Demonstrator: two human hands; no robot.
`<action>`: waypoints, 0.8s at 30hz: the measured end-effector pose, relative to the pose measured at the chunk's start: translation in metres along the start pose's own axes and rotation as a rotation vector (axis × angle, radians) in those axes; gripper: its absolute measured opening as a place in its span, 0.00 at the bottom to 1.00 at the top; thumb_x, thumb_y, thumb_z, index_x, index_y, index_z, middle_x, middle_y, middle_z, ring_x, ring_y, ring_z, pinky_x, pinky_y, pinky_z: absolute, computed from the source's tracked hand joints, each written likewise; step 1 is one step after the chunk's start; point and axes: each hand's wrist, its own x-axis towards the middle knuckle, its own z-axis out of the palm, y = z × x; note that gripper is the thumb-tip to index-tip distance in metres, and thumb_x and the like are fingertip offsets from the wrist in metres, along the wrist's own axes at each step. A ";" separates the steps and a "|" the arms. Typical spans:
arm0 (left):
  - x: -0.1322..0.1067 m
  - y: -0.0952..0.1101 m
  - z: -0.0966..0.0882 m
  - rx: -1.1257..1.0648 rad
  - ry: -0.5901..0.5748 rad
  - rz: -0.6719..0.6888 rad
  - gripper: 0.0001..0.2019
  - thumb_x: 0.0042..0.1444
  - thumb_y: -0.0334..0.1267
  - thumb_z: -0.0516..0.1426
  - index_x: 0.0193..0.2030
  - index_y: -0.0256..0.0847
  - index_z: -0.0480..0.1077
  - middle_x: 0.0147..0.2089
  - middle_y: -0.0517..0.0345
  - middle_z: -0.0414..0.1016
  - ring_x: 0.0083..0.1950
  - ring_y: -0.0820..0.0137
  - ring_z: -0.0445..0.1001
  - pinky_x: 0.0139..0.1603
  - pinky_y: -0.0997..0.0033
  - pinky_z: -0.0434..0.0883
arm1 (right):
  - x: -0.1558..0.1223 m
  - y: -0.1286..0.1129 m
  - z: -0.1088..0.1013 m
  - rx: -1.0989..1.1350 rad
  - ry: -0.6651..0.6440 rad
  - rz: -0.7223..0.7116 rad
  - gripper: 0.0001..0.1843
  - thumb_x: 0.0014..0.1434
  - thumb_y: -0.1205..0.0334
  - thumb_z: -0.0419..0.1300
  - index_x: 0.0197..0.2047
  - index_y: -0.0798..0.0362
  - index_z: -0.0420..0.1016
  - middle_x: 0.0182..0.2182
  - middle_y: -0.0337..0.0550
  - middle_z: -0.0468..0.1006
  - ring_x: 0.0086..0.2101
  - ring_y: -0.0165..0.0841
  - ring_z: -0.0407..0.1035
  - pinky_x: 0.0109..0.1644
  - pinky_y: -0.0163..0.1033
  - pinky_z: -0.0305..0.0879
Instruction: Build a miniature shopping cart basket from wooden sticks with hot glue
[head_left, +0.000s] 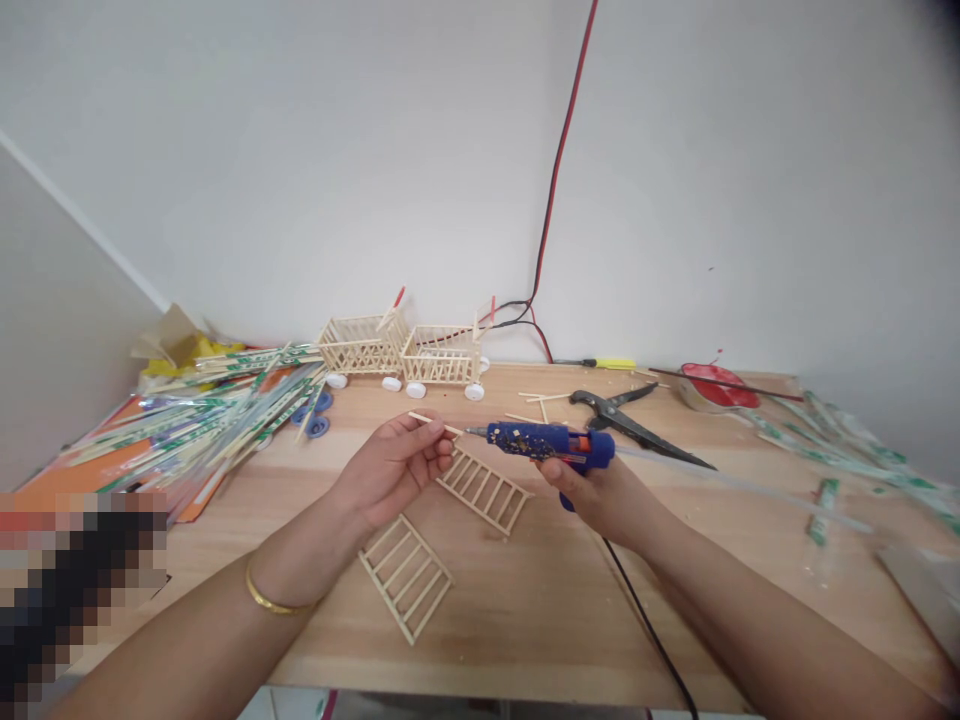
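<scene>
Forearms (225, 610) foremost; stick (421, 417) juts from left grip (394, 465) toward glue gun (529, 438).

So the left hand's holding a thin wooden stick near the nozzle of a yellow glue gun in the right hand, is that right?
Not quite: the glue gun in the right hand is blue, not yellow, as the head view shows. The left hand does hold the thin wooden stick near the nozzle.

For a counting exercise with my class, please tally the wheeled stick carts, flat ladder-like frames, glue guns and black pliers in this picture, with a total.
Wheeled stick carts: 2
Flat ladder-like frames: 2
Glue gun: 1
Black pliers: 1
Total: 6
</scene>
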 end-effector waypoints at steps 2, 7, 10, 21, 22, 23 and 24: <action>-0.001 0.001 0.001 0.019 -0.014 -0.001 0.05 0.49 0.27 0.63 0.30 0.33 0.71 0.28 0.56 0.73 0.28 0.78 0.71 0.30 0.79 0.72 | 0.001 0.000 0.000 0.003 0.002 -0.008 0.19 0.59 0.43 0.52 0.38 0.50 0.72 0.28 0.41 0.73 0.33 0.35 0.69 0.38 0.40 0.68; -0.009 0.005 0.003 0.018 -0.187 0.013 0.09 0.46 0.30 0.66 0.31 0.34 0.70 0.29 0.57 0.74 0.26 0.78 0.69 0.29 0.79 0.69 | 0.004 0.004 0.000 -0.092 0.038 0.026 0.18 0.59 0.45 0.53 0.38 0.50 0.72 0.28 0.40 0.74 0.31 0.35 0.69 0.34 0.38 0.66; -0.013 0.011 0.006 -0.001 -0.293 0.043 0.10 0.44 0.31 0.67 0.29 0.36 0.69 0.28 0.59 0.73 0.25 0.79 0.68 0.27 0.77 0.68 | 0.007 0.013 -0.001 -0.296 0.112 0.130 0.18 0.56 0.42 0.55 0.32 0.50 0.66 0.24 0.38 0.71 0.27 0.34 0.68 0.28 0.37 0.62; -0.042 0.087 -0.022 -0.268 -0.441 0.582 0.17 0.36 0.27 0.70 0.27 0.43 0.67 0.18 0.80 0.69 0.14 0.90 0.61 0.15 0.91 0.58 | 0.018 0.039 -0.014 -0.888 0.226 0.282 0.17 0.57 0.47 0.55 0.37 0.54 0.63 0.35 0.53 0.74 0.35 0.44 0.69 0.33 0.39 0.57; -0.041 0.091 -0.024 -0.243 -0.422 0.616 0.17 0.37 0.27 0.70 0.28 0.43 0.67 0.19 0.81 0.70 0.15 0.90 0.62 0.16 0.92 0.59 | 0.018 0.040 -0.014 -0.910 0.224 0.273 0.18 0.56 0.47 0.56 0.37 0.55 0.63 0.35 0.53 0.74 0.37 0.45 0.69 0.34 0.40 0.57; -0.039 0.091 -0.024 -0.198 -0.372 0.624 0.15 0.39 0.28 0.69 0.29 0.43 0.68 0.21 0.80 0.71 0.17 0.89 0.63 0.19 0.91 0.61 | 0.019 0.040 -0.013 -0.913 0.212 0.267 0.18 0.55 0.47 0.57 0.38 0.55 0.64 0.36 0.53 0.74 0.37 0.45 0.69 0.34 0.40 0.57; -0.033 0.088 -0.023 -0.123 -0.292 0.612 0.13 0.41 0.29 0.68 0.31 0.43 0.69 0.23 0.77 0.73 0.19 0.88 0.65 0.22 0.90 0.63 | 0.019 0.040 -0.013 -0.897 0.188 0.263 0.19 0.53 0.47 0.59 0.38 0.55 0.64 0.36 0.53 0.73 0.38 0.45 0.68 0.35 0.39 0.57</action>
